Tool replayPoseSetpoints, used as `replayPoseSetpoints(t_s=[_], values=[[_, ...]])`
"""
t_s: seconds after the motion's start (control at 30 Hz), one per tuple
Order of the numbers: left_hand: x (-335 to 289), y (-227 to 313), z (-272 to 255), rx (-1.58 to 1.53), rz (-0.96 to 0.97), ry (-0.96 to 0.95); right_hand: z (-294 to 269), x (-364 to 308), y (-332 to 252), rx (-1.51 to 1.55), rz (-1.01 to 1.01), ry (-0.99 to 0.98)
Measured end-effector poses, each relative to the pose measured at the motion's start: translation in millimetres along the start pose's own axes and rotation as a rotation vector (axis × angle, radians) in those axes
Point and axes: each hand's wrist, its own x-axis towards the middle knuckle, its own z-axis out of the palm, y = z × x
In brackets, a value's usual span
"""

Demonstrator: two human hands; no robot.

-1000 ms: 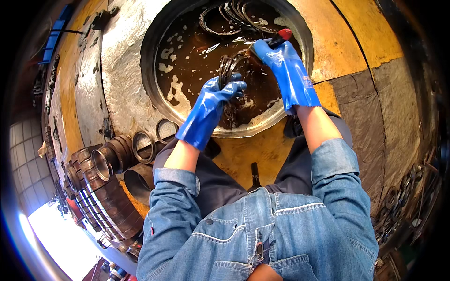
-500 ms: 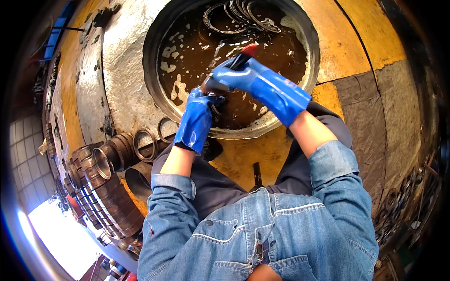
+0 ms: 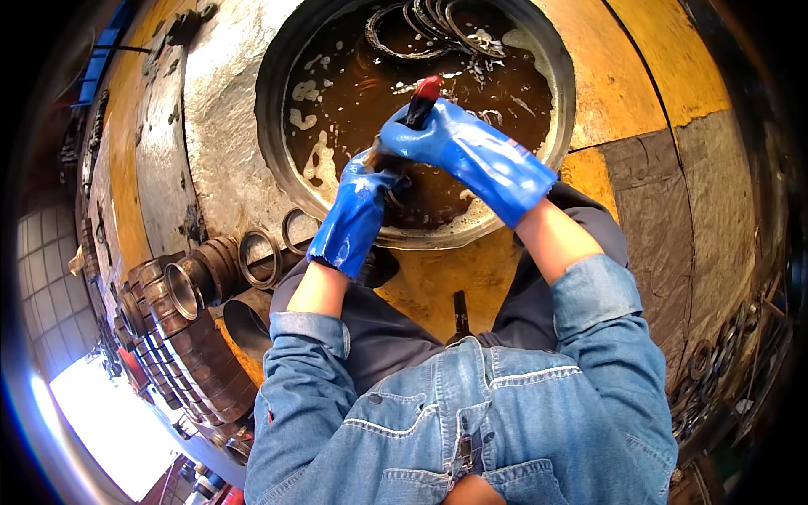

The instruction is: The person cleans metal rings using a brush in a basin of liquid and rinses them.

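Observation:
Both hands wear blue rubber gloves and work over a wide round basin (image 3: 271, 109) of dark brown, foamy liquid. My right hand (image 3: 433, 135) is closed around a brush (image 3: 421, 111) with a black handle and red end. Its bristles, blurred, press down at my left hand's fingers. My left hand (image 3: 358, 202) is closed on what looks like a metal ring (image 3: 392, 197), mostly hidden by the gloves; only a small curved edge shows. At the far side of the basin, several metal rings (image 3: 404, 55) lean together, partly in the liquid.
Left of my leg stand metal rings (image 3: 260, 258) and rows of stacked cylindrical rings (image 3: 189, 362). A short dark bar (image 3: 460, 313) is between my knees. Worn yellow and grey sheets (image 3: 648, 194) cover the floor. More metal parts (image 3: 715, 362) lie at the right edge.
The brush has tipped more upright, its red end shifting left. My right hand has moved slightly left and down; my left hand stays nearly in place.

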Motion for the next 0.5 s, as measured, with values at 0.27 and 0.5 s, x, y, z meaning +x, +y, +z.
replayPoseSetpoints(t_s=[0.27, 0.5], values=[[-9, 32, 27, 0.095, -0.257, -0.081, -35, -2, 33, -0.109, 0.377, 0.305], [12, 19, 41, -0.239, -0.206, -0.152, -58, -28, 53, 0.06, 0.164, 0.531]])
